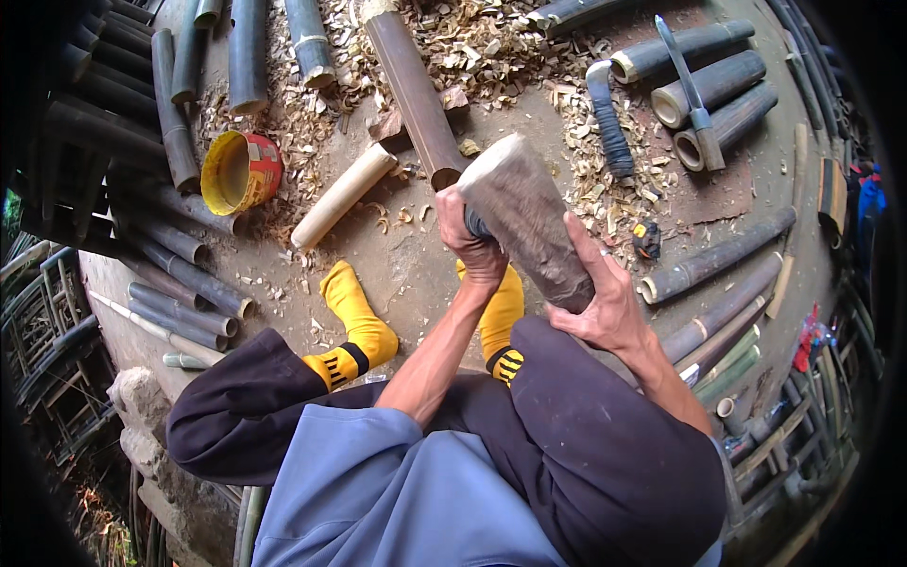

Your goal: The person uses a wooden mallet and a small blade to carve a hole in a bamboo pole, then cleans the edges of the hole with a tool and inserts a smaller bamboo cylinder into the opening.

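In front of my knees, a thick wooden block (524, 217) is held tilted, its pale cut end up and away from me. My right hand (605, 298) grips the block's near end, thumb along its side. My left hand (472, 241) is closed beside the block around a black-wrapped handle (476, 223); what the handle joins is hidden behind the block. Just beyond my left hand is the near end of a long brown bamboo tube (416, 94). To its left, a short pale peeled bamboo piece (345, 196) lies on the ground.
Wood shavings (472, 47) cover the far ground. A yellow-and-red bucket (242, 172) stands left. At right are a black-wrapped tool (610, 123), a long-bladed tool (694, 104) lying on bamboo tubes (709, 87), and a tape measure (646, 239). More bamboo (194, 274) lies left.
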A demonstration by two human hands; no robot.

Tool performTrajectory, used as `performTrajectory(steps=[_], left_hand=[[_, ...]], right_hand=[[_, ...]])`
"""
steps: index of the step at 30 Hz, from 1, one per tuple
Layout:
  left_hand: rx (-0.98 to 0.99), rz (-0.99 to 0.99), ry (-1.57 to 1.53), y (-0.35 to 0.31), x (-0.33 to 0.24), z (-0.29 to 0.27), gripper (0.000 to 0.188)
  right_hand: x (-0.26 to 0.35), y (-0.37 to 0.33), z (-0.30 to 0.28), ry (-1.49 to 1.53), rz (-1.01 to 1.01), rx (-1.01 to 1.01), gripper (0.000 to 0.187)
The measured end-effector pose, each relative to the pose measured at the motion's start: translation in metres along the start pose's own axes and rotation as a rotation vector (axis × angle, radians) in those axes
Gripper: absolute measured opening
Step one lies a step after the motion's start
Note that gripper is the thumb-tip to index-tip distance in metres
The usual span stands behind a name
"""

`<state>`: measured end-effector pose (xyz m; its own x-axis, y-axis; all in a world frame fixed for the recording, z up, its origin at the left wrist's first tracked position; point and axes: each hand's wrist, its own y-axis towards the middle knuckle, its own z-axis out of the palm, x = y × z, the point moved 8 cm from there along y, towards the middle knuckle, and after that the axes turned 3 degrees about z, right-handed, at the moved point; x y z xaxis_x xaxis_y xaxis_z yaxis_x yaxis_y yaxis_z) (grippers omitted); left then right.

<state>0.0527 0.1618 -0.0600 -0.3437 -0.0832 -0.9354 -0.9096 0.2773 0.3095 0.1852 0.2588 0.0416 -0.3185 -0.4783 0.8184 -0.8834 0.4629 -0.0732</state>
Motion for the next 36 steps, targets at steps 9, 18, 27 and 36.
performTrajectory(steps=[9, 18, 27, 36], left_hand=[[0.199, 0.084, 0.116, 0.013, -0.019, 0.04, 0.028], [0.883, 0.043, 0.235, 0.02, 0.0, 0.078, 0.025], [0.601, 0.317, -0.126, 0.023, -0.094, 0.035, 0.029], [1.229, 0.708, -0.101, -0.061, -0.135, 0.092, 0.07]], right_hand=[[-0.008, -0.021, -0.023, 0.25, -0.047, -0.311, 0.095], [-0.026, -0.011, -0.021, 0.158, 0.113, -0.252, 0.098], [-0.114, -0.073, 0.053, -0.218, 0.435, -0.062, 0.086], [-0.147, -0.066, 0.013, 1.827, 0.46, -0.41, 0.04]])
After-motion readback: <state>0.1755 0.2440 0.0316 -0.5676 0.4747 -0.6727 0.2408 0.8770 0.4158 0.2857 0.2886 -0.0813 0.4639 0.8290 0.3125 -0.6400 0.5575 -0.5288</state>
